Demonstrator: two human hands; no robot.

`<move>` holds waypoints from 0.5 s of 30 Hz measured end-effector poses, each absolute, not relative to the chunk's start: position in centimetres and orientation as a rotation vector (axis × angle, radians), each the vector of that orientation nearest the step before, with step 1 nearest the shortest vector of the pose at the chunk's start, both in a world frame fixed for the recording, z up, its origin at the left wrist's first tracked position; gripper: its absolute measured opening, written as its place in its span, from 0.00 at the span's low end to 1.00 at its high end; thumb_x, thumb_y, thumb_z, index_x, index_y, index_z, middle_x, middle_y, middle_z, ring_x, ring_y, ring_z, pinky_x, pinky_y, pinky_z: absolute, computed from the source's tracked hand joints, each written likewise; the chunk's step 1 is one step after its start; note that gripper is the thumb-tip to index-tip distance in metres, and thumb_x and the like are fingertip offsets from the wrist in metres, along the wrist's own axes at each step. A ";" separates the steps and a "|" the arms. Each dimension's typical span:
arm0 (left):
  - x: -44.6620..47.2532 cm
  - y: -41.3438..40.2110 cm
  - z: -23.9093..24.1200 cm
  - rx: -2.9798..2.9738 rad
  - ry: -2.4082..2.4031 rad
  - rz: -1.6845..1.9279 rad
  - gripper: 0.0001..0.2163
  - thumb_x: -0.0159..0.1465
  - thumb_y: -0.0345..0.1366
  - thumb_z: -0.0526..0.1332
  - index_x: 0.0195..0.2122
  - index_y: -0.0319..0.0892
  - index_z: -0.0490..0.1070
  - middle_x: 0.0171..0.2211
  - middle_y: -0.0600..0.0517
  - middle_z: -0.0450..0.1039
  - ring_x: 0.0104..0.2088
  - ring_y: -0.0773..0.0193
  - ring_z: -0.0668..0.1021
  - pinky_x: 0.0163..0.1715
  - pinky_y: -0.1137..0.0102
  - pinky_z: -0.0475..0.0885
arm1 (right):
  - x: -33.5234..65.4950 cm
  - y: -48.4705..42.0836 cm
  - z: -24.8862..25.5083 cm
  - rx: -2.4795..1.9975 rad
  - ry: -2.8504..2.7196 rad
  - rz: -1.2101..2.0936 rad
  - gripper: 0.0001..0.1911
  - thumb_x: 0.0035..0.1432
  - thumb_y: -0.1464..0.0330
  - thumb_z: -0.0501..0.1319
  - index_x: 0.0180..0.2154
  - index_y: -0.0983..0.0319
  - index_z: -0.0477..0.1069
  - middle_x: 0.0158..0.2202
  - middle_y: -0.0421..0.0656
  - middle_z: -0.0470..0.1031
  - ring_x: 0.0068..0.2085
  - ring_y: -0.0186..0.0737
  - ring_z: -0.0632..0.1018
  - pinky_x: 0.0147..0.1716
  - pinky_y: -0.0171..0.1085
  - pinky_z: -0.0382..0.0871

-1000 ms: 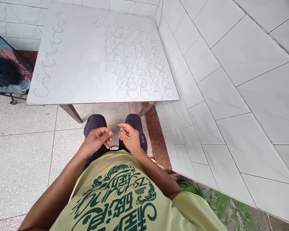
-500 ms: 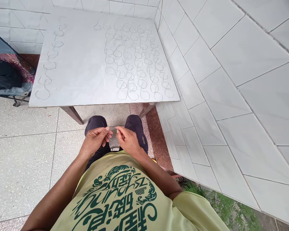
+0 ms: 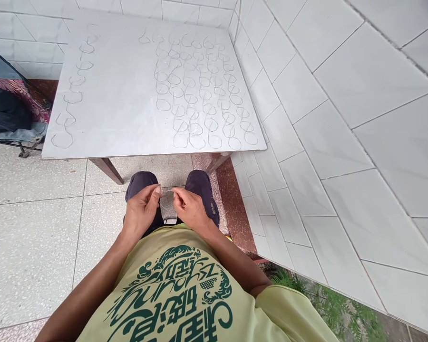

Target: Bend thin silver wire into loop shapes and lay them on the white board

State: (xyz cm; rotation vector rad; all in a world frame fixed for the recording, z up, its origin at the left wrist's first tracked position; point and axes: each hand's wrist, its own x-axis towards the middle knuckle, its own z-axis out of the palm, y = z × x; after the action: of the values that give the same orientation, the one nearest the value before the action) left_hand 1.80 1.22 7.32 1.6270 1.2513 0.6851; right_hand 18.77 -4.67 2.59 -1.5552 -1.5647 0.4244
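My left hand and my right hand are held close together in front of my waist, above my knees. Both pinch a thin piece of wire that spans the small gap between the fingertips. The fingers of each hand are curled closed on it. Ahead stands a white table. Many bent wire loops lie in rows on its right half. A single column of wire loops runs along its left edge.
A white tiled wall rises close on my right. The floor is speckled tile. A folding chair with dark cloth and a bag stands at the left beside the table. Green plants show at the lower right.
The wire loop between my hands has been drawn smaller and flatter. My left hand has turned and risen slightly, fingers curling more over the wire. The view shifted a little.
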 end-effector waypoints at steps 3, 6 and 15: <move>1.4 0.7 7.4 1.931 1.289 0.719 0.21 0.70 0.49 0.62 0.58 0.44 0.77 0.46 0.45 0.82 0.35 0.59 0.81 0.41 0.66 0.75 | 18.9 -4.6 2.6 -1.582 -1.556 0.406 0.14 0.70 0.70 0.54 0.50 0.59 0.77 0.37 0.45 0.84 0.36 0.41 0.82 0.42 0.38 0.75; 1.4 0.5 7.4 2.073 1.266 0.679 0.17 0.70 0.47 0.62 0.53 0.44 0.80 0.46 0.44 0.83 0.38 0.55 0.82 0.47 0.63 0.75 | 18.8 -4.5 2.4 -1.565 -1.592 0.430 0.15 0.71 0.71 0.53 0.51 0.59 0.77 0.41 0.47 0.84 0.40 0.43 0.83 0.45 0.40 0.75; 1.0 0.9 7.6 1.830 1.274 0.646 0.12 0.69 0.44 0.62 0.38 0.45 0.83 0.30 0.51 0.82 0.29 0.60 0.81 0.32 0.69 0.73 | 19.2 -4.3 2.4 -1.431 -1.702 0.533 0.18 0.73 0.71 0.52 0.55 0.59 0.76 0.48 0.49 0.84 0.48 0.44 0.84 0.51 0.43 0.76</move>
State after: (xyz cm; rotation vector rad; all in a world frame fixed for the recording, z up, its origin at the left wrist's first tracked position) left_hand 0.98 0.93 7.58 1.8298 1.2739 0.6459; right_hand 19.25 -4.27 2.38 -1.4311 -1.7021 0.5327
